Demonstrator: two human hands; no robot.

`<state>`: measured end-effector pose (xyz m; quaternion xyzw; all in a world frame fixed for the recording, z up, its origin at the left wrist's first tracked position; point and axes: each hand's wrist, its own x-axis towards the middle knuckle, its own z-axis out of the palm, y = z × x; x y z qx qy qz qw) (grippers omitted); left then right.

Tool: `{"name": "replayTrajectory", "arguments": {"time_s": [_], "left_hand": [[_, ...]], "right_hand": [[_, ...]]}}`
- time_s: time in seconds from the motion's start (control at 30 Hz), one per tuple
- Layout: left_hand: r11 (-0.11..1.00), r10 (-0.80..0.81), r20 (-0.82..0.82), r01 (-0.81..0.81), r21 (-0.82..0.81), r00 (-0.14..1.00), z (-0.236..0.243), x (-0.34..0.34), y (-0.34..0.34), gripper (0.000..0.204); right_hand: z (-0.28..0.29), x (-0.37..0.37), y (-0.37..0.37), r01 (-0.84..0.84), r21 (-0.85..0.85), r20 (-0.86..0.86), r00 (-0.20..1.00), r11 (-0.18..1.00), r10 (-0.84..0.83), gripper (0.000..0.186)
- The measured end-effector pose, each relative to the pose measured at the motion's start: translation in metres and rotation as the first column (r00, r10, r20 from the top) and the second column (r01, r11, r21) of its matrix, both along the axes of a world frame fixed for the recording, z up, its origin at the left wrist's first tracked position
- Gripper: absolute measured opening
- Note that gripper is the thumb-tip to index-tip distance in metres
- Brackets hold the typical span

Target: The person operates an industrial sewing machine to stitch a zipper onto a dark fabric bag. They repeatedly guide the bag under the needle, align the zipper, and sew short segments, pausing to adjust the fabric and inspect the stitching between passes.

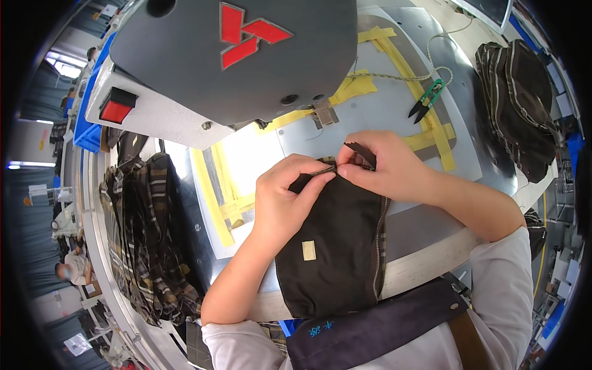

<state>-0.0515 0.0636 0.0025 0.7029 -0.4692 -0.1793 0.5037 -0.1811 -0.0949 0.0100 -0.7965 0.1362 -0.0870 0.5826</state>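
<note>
A dark brown fabric piece [333, 253] hangs from my hands over the front edge of the work plate. A metal zipper [378, 259] runs down its right side, and a small cream patch [309, 250] sits on its lower left part. My left hand [287, 191] pinches the top edge between thumb and index finger. Close beside it, my right hand [385, 163] grips the same edge, fingertips nearly touching the left ones. A short dark strip [362, 154] sticks up between the right thumb and fingers. The exact fold at the fingertips is too small to make out.
Above my hands looms a dark grey sewing machine head [259, 68]. Green-handled thread snips [427, 100] lie on the taped plate [394, 61], beside a cord. Plaid fabric pieces [145, 234] are heaped at left; dark zippered pieces [518, 105] are stacked at right.
</note>
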Motion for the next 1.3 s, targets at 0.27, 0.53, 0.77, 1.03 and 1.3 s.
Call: {"name": "replayTrajectory", "arguments": {"time_s": [0.27,0.53,0.77,1.03,1.3], "left_hand": [[0.999,0.002,-0.014,-0.002,0.042,1.000,0.003,0.007,0.001,0.009],[0.996,0.064,-0.135,-0.055,0.071,0.989,0.001,0.003,0.002,0.014],[0.998,-0.041,-0.051,0.043,0.041,0.998,0.004,0.003,0.002,0.014],[0.993,-0.111,0.003,0.111,0.026,0.994,0.004,0.004,0.002,0.011],[0.989,0.037,-0.130,-0.018,0.144,0.991,-0.002,0.008,0.003,0.010]], "right_hand": [[-0.011,-0.003,0.006,0.166,-0.183,0.266,0.957,0.969,-0.114,0.013],[-0.004,0.002,0.002,0.099,-0.318,0.297,0.955,0.943,0.000,0.007],[0.004,-0.001,-0.005,-0.043,-0.297,0.165,0.982,0.954,0.095,0.009],[0.004,0.007,-0.010,-0.164,0.074,-0.171,0.970,0.984,0.175,0.015],[-0.005,-0.001,-0.005,-0.097,0.102,-0.052,0.993,0.990,0.102,0.010]]}}
